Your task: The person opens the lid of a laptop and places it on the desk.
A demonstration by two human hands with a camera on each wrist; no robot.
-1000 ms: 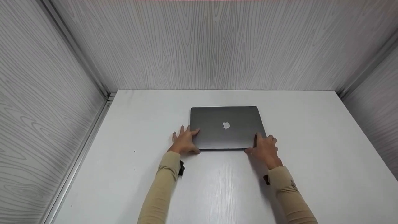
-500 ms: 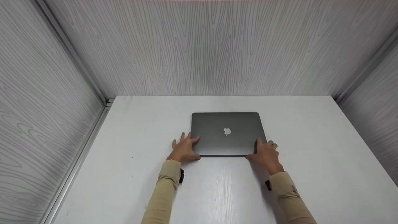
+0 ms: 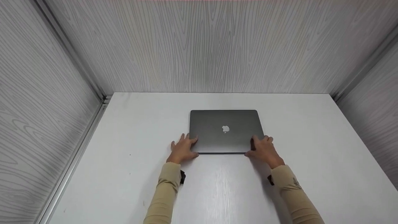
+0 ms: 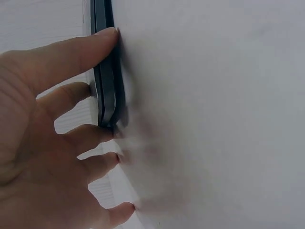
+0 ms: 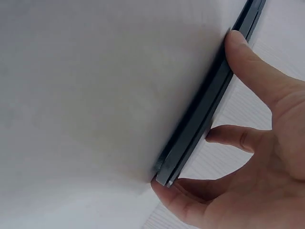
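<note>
A closed dark grey laptop (image 3: 214,123) with a pale apple logo lies flat on the white table (image 3: 149,124), its long front edge towards the person. My left hand (image 3: 182,150) holds the front left corner: the thumb lies at the front edge and the index finger on the lid. Its other fingers are spread beside the left side, their tips on the table in the left wrist view. At the front right corner my right hand (image 3: 264,151) holds the laptop, thumb against the front edge (image 5: 200,102), index finger on the lid, another finger round the corner.
A grey wood-grain panel (image 3: 199,46) rises behind the table. Similar panels stand at the left (image 3: 40,109) and right (image 3: 373,102), with a metal rail (image 3: 74,161) along the table's left edge. Dark wrist straps (image 3: 182,176) show at the sleeve cuffs.
The head view has shifted slightly. The laptop stays in place on the table, and both hands keep to its front corners; the right fingers have drawn in a little.
</note>
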